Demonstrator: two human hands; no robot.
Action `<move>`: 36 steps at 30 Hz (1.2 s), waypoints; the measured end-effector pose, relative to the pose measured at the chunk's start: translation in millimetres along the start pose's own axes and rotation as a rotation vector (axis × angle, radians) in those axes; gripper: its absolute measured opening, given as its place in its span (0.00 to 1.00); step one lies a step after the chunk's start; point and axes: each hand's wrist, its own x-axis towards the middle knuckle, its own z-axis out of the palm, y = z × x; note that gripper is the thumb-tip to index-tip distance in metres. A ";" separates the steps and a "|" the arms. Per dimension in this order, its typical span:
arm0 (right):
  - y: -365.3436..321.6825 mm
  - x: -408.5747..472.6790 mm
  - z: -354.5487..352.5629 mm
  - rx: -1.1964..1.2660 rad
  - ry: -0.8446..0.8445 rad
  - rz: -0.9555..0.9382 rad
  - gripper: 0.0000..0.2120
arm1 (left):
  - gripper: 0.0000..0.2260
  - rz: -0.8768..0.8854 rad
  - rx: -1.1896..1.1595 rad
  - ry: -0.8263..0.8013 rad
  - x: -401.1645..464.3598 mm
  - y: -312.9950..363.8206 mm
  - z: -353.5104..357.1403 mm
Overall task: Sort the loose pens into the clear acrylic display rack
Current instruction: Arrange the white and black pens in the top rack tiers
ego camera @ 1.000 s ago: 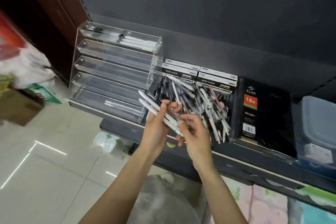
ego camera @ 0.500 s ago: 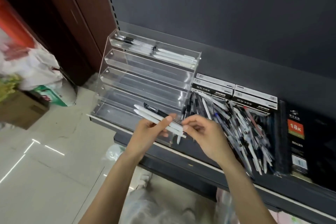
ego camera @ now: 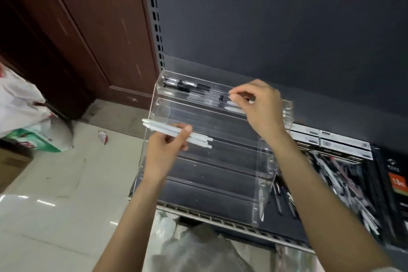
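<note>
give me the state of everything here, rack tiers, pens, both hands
top tier: holds black and white pens
lower tiers: no pens seen
left hand: grips two white pens
right hand: pinches a pen at the top tier
loose pens: heaped on the shelf, right of the rack

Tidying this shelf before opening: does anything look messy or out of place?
Yes. The loose pens lie in a jumbled heap on the shelf right of the rack, pointing every way. The rack's lower tiers look empty.
</note>
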 end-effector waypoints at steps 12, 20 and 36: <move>-18.3 35.0 46.8 -0.324 -0.103 -0.124 0.04 | 0.07 0.000 -0.071 0.011 28.6 5.3 -4.2; -32.3 -8.6 2.4 -0.007 -0.268 -0.118 0.07 | 0.05 0.006 -0.126 -0.080 33.3 12.9 12.1; 54.0 -22.8 -78.2 -0.228 -0.020 0.118 0.06 | 0.03 -0.003 -0.150 -0.356 31.5 12.2 54.6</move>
